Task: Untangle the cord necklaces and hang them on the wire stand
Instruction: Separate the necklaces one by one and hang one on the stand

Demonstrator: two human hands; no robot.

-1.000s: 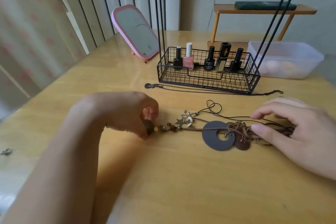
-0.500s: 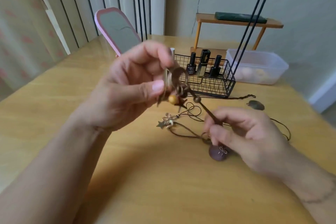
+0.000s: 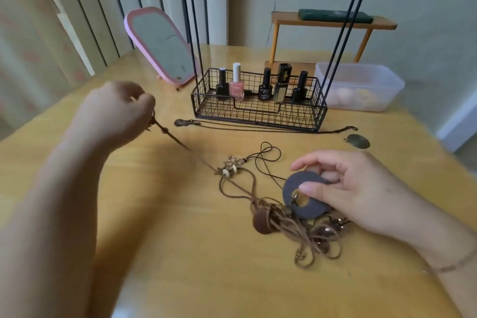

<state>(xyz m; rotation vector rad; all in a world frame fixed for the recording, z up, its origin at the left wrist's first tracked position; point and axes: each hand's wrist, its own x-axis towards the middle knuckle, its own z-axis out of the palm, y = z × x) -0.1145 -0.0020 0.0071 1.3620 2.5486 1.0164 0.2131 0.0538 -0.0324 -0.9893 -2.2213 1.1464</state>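
A tangle of brown cord necklaces (image 3: 304, 230) lies on the wooden table (image 3: 180, 253), with a round brown bead at its left and a small flower-and-shell charm (image 3: 230, 166) further back. My left hand (image 3: 121, 111) grips one end of a beaded cord (image 3: 171, 135) and holds it stretched out to the left, above the table. My right hand (image 3: 343, 186) pinches a dark grey ring pendant (image 3: 302, 195) at the tangle's top. The black wire stand (image 3: 258, 108) stands behind, its rods rising out of view.
Several nail polish bottles (image 3: 237, 86) stand in the stand's basket. A thin chain necklace (image 3: 185, 122) lies in front of it, an oval metal pendant (image 3: 358, 141) to the right. A pink mirror (image 3: 161, 45), a plastic box (image 3: 361, 86) and a small wooden shelf (image 3: 333, 23) stand behind.
My left hand has moved down and to the left, drawing the beaded cord taut. My right hand has let go of that cord and taken hold of the grey ring pendant.
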